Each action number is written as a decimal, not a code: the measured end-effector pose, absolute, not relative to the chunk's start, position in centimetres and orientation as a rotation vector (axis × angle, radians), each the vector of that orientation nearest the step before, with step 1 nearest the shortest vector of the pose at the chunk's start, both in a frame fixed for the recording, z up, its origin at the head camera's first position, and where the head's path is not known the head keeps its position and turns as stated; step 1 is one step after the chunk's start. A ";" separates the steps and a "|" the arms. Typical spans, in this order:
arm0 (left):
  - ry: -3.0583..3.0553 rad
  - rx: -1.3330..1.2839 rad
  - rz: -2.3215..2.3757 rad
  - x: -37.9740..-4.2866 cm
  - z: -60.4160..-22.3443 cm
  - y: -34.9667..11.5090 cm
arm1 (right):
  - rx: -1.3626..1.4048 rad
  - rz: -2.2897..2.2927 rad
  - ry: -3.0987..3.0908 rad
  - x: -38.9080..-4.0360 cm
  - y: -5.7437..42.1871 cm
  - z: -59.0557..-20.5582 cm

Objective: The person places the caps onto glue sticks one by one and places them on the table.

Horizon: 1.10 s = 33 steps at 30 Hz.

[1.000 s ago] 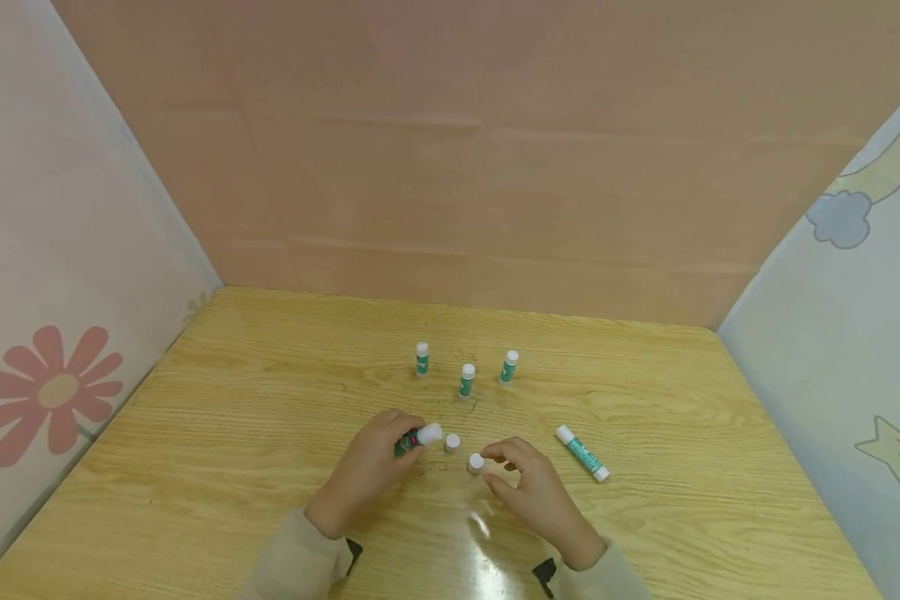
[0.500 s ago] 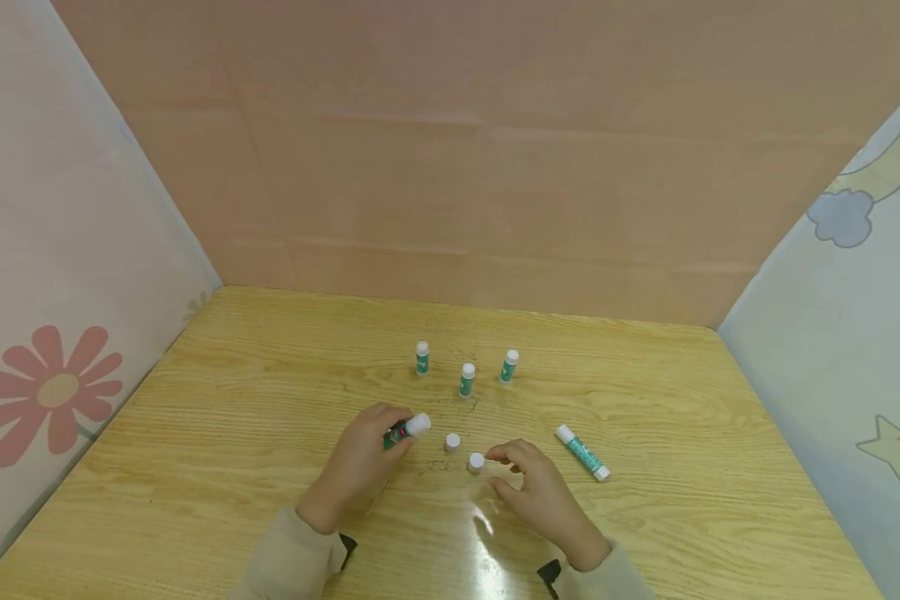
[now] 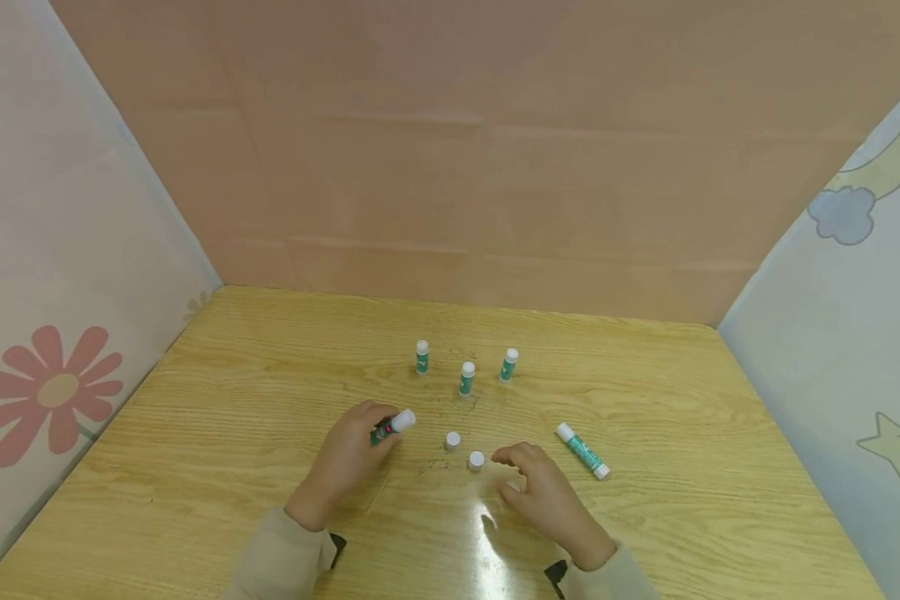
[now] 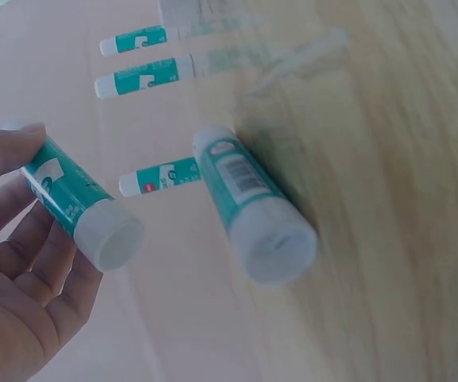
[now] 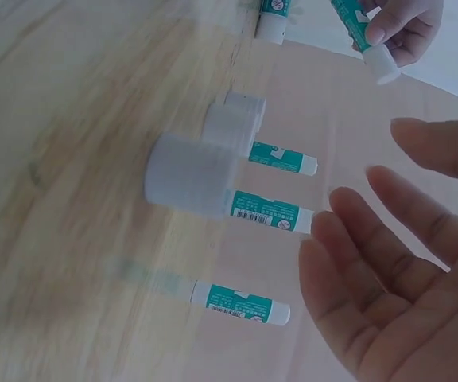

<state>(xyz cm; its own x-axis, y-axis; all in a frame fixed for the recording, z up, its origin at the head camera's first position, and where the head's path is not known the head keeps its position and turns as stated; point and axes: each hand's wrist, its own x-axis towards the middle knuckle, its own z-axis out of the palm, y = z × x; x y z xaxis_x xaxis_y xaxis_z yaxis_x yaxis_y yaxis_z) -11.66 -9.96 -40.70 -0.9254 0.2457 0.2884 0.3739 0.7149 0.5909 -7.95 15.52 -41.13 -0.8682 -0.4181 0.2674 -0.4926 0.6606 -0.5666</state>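
Observation:
My left hand [image 3: 348, 450] grips a green-and-white glue stick [image 4: 78, 191] between thumb and fingers, white end [image 3: 403, 420] pointing right. Close below it, a second glue stick [image 4: 249, 203] with a barcode lies near the table surface; in the head view the left hand hides it. My right hand [image 3: 540, 487] hovers with nothing in it, thumb and fingers apart and loosely bent. Just left of its fingertips stands a short white cylinder [image 3: 476, 461] like a glue-stick cap, and a similar white cylinder [image 3: 452, 441] stands behind it, between the hands.
Three glue sticks stand upright farther back: left [image 3: 422, 358], middle [image 3: 467, 380] and right [image 3: 509, 365]. To the right, another glue stick [image 3: 582, 451] lies on the wooden table [image 3: 682, 500]. Cloth walls [image 3: 450, 167] enclose the back and both sides.
My left hand has moved left with the glue stick, away from the white cylinders. My right hand has drawn slightly to the right, away from the nearer cylinder.

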 end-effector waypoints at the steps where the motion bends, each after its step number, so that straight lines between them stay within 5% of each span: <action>1: -2.739 -0.488 -0.996 -11.7 -40.8 -10.1 | 0.765 0.987 -2.762 -7.9 15.6 -41.1; 33: -2.879 -0.382 -0.952 -12.5 -42.1 -11.8 | 0.758 0.920 -2.962 -7.8 16.2 -41.8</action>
